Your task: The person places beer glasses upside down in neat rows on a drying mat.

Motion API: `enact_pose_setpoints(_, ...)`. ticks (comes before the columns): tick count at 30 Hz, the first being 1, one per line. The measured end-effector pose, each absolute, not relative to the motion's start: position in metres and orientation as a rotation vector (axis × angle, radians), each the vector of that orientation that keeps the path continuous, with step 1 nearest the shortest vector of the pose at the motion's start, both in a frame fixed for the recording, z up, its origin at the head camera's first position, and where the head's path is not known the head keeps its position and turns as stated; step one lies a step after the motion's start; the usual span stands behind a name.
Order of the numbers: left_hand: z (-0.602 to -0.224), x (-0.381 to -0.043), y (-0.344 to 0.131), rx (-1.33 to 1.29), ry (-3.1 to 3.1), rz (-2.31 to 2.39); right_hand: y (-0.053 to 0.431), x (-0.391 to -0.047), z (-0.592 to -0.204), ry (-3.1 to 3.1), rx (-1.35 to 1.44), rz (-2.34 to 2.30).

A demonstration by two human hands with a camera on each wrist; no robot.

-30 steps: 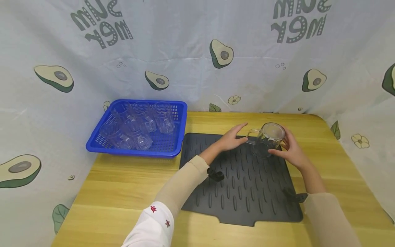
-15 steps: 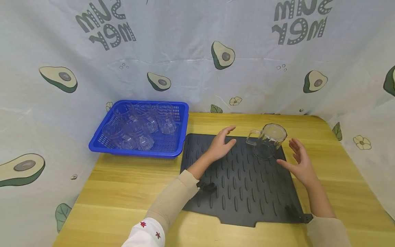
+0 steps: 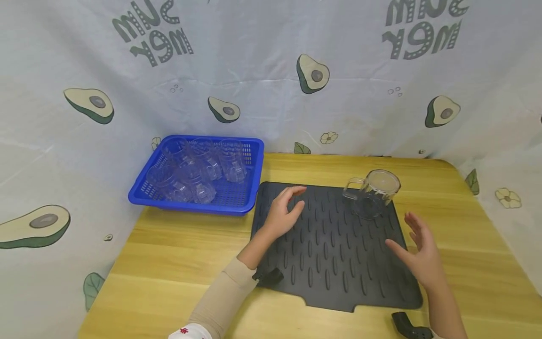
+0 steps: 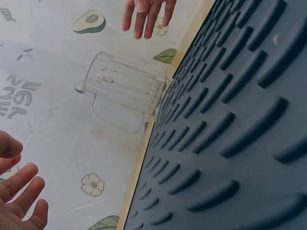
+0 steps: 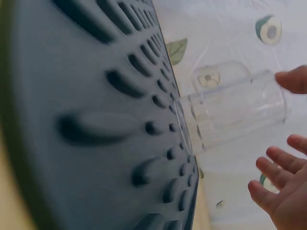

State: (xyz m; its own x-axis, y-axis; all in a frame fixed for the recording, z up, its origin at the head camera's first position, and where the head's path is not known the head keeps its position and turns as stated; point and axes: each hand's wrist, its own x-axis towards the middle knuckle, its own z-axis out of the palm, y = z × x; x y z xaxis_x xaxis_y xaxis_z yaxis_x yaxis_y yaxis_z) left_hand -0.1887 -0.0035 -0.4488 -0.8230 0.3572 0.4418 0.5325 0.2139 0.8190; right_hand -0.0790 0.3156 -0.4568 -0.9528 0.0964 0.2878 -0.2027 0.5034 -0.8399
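Clear mug (image 3: 377, 194) inverted on black ridged mat (image 3: 313, 293); other mugs (image 3: 203, 188) seemingly left in blue plastic basket (image 3: 228, 209); left grip (image 3: 279, 215), right grip (image 3: 425, 256) spread.

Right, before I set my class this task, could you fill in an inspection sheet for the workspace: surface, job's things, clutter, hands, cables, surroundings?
Surface: pale yellow wooden table, bearing a dark grey rectangular ribbed mat.
Job's things: transparent cylindrical mug with a handle stands at the mat's far right corner, apparently mouth down; blue plastic rectangular basket, left of the mat, holds several transparent mugs, too overlapped to count surely.
Clutter: nothing seen.
Hands: left hand over the mat's left part, right hand near its right edge; both hold nothing.
Cables: nothing seen.
Surroundings: white avocado-print curtain behind the table.
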Motion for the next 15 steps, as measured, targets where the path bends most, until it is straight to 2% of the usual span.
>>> enact_pose_setpoints(7, -0.445, -0.180, -0.030, -0.759, -2.132, -1.537, 0.299, -0.057, -0.461, -2.638, 0.010, 1.202)
enact_pose_setpoints(15, -0.443, -0.183, -0.075, -0.396, -1.921, -1.344, 0.293, -0.038, -0.477, -2.857, 0.030, 0.993)
